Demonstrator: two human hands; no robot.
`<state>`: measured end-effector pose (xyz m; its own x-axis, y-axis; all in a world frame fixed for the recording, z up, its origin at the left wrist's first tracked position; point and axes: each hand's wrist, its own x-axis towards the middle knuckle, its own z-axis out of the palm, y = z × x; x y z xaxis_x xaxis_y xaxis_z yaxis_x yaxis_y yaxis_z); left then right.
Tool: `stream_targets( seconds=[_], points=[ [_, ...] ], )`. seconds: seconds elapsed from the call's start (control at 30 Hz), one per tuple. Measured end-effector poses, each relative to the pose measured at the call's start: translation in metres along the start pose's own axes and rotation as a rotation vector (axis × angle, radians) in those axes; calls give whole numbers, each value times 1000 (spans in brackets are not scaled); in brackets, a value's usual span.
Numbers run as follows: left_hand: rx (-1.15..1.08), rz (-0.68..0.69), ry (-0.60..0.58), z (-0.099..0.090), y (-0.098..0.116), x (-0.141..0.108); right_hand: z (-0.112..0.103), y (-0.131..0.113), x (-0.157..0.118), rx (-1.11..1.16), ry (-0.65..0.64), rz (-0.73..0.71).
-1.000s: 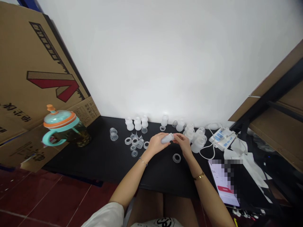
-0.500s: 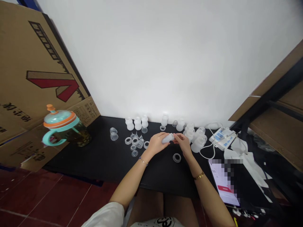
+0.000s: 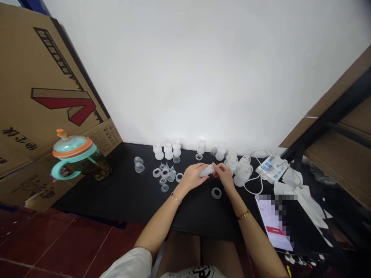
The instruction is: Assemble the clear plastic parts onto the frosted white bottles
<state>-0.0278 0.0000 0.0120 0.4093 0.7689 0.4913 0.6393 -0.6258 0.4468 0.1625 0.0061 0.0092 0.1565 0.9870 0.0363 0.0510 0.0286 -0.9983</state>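
Here we go, both hands up over the black desk (image 3: 116, 200)! The left hand (image 3: 193, 177) has its grip curled round the wide end of a frosted plastic bottle (image 3: 206, 170), and the right hand (image 3: 223, 173) pinches the narrow end between its fingertips (image 3: 216, 169), so the bottle sits held between them, just above the desk. A clear silicone ring (image 3: 216, 193) lies right below the right hand, more rings (image 3: 157, 172) sit off to the left, and a row of frosted bottles (image 3: 168, 151) lines the wall beyond.
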Motion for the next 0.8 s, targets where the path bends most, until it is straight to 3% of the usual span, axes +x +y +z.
stream_targets(
  seconds=[0.43,0.8],
  points=[
    [85,151,16,2,0,-2,-1,1,-2,-96,7,-13],
    [83,181,3,1,3,-2,-3,-1,-2,-194,-12,-11]
  ],
)
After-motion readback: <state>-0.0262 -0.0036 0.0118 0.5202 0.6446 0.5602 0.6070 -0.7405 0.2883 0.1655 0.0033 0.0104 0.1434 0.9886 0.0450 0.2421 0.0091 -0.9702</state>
